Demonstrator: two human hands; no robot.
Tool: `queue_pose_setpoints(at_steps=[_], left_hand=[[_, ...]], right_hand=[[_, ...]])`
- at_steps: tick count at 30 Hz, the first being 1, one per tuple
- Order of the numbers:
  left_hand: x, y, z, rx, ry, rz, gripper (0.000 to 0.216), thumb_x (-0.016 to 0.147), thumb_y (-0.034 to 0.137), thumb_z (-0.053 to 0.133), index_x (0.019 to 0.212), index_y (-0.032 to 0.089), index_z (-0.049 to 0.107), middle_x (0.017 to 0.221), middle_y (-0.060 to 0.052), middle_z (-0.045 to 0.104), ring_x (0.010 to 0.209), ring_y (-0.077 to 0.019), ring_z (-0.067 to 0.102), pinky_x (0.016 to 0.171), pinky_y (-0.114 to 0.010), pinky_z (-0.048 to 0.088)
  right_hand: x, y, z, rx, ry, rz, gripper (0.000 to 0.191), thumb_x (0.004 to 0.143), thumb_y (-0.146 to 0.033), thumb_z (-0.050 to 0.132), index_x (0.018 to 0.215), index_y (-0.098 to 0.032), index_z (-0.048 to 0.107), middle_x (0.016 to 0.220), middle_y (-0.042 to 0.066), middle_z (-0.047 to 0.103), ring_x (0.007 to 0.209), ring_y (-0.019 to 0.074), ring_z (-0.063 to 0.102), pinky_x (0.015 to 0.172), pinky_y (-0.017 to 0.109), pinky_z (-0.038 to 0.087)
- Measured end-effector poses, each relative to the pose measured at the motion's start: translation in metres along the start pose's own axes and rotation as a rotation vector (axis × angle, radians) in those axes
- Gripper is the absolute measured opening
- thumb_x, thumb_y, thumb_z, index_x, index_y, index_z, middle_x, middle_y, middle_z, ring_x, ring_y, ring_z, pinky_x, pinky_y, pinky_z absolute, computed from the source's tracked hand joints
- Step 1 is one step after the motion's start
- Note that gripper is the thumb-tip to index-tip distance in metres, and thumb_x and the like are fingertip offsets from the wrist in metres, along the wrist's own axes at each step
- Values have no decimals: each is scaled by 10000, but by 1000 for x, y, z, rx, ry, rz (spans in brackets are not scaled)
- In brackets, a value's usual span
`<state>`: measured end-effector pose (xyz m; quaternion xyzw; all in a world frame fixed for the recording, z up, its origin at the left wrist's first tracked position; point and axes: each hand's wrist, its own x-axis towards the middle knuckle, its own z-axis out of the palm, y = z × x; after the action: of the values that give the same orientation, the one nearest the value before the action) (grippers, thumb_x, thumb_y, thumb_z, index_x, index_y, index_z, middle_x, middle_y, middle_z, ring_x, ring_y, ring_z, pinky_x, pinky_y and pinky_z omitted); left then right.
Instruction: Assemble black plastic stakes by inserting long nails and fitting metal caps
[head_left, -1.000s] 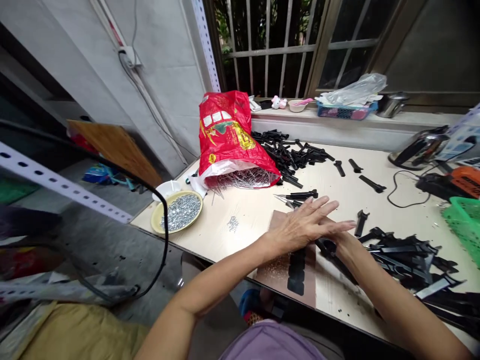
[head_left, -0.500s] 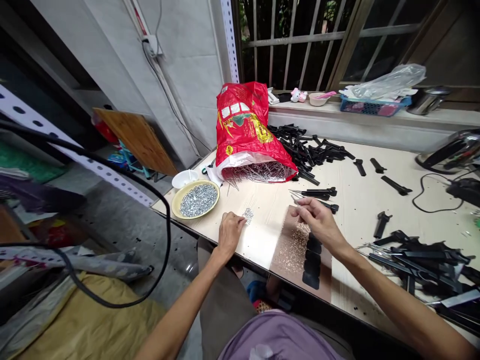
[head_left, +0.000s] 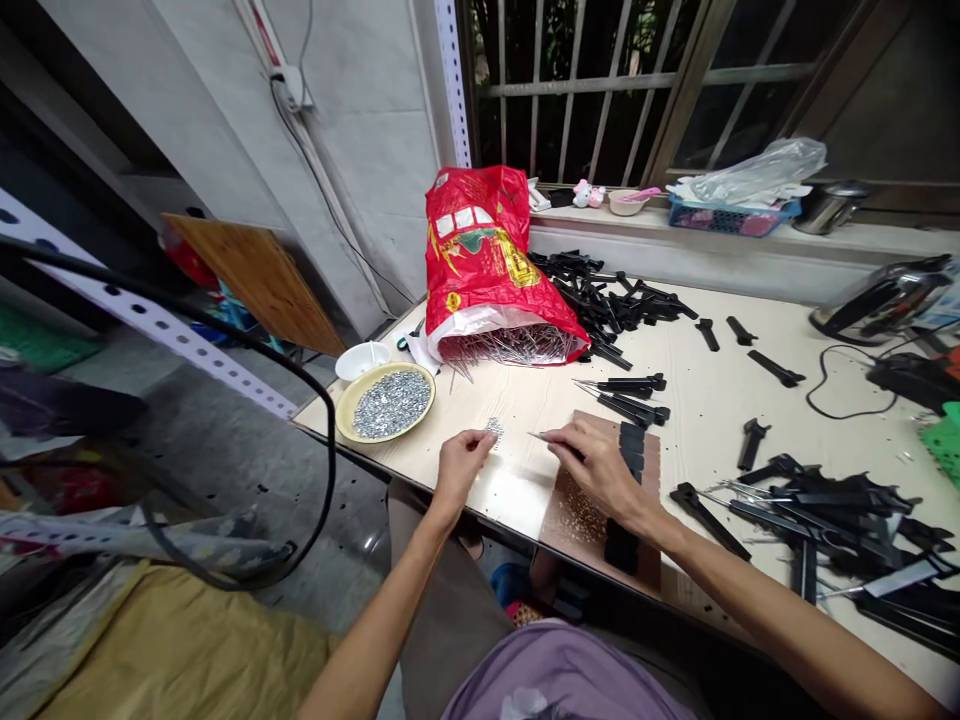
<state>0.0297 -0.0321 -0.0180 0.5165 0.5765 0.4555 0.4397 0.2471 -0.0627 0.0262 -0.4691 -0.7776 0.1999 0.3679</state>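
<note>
My left hand (head_left: pixel 460 470) is closed in a pinch at the edge of a small heap of tiny metal bits (head_left: pixel 495 428); whatever is between its fingertips is too small to make out. My right hand (head_left: pixel 596 470) hovers over a brown board (head_left: pixel 562 510) and pinches a thin metal rod (head_left: pixel 537 435) whose tip points left towards the heap. Black flat pieces (head_left: pixel 622 545) lie in a row on the board, partly behind my right hand and forearm. Just beyond that hand are several black handles with metal rods (head_left: pixel 631 408).
A yellow bowl of small metal parts (head_left: pixel 390 404) stands at left, with a white bowl (head_left: pixel 362 360) behind it. A red bag (head_left: pixel 480 250) spills metal rods (head_left: pixel 517 345). Black plastic handles (head_left: pixel 611 305) are heaped behind; rodded ones (head_left: pixel 832 510) pile up at right. A kettle (head_left: pixel 881 300) stands farther back.
My right hand has moved left and down, bringing the metal rod closer to the small heap. The left hand stays pinched beside the heap. The view has shifted slightly.
</note>
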Motion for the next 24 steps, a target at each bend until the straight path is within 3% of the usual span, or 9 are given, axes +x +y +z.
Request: queue_pose_setpoints(at_steps=[3,6,15,24], left_hand=[[-7,16,5,-483,-146,-265,289,660,372,749,749,114,653,647,-6,571,552,-79,485,530,-211,389],[-15,31,10,-644,-200,-325,298,600,328,802,730,102,656,665,-17,595,577,-68,510,549,-195,419],[-17,35,20,-610,-190,-237,243,614,309,791,718,116,686,642,-11,614,571,-72,528,533,-199,438],[-22,37,28,-382,-164,-119,291,692,332,727,892,120,728,718,-33,659,606,-88,559,594,-226,493]], right_hand=[[4,-8,7,-65,-48,-66,274,950,-250,420,1129,-218,625,873,51,574,757,143,563,674,256,456],[7,-12,9,-164,-52,-93,285,958,-261,405,1142,-221,619,870,52,565,749,137,553,665,239,445],[4,-12,1,-368,-33,-100,249,944,-224,439,1096,-246,635,879,40,593,748,125,551,640,224,389],[-5,-11,3,-524,59,-101,194,937,-237,459,993,-234,645,847,25,635,720,135,557,609,260,333]])
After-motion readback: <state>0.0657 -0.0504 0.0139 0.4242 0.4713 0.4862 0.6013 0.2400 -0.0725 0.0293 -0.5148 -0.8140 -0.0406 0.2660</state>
